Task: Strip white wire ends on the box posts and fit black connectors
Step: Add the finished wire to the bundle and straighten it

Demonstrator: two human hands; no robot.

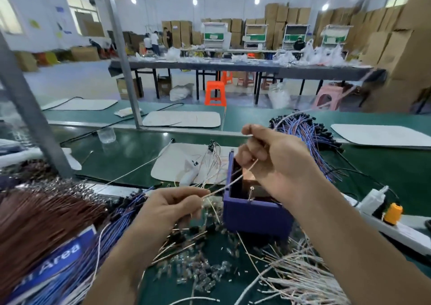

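- "Area", white letters on a blue card (58,261), low and to the left of the left hand (173,203); word slanted upward to the right.
- Before "Area", a stub of one more white letter on the same card, cut off under blue wires (77,279) and brown wires (42,220); not readable.
- Print on stacked cardboard boxes (286,15), far beyond both hands: too blurred to read.
- Coloured sheets on the wall (59,9), far up and left of the left hand: nothing legible.
- Green panels (213,35) on the racks far behind the right hand (275,160): markings too small to make out.
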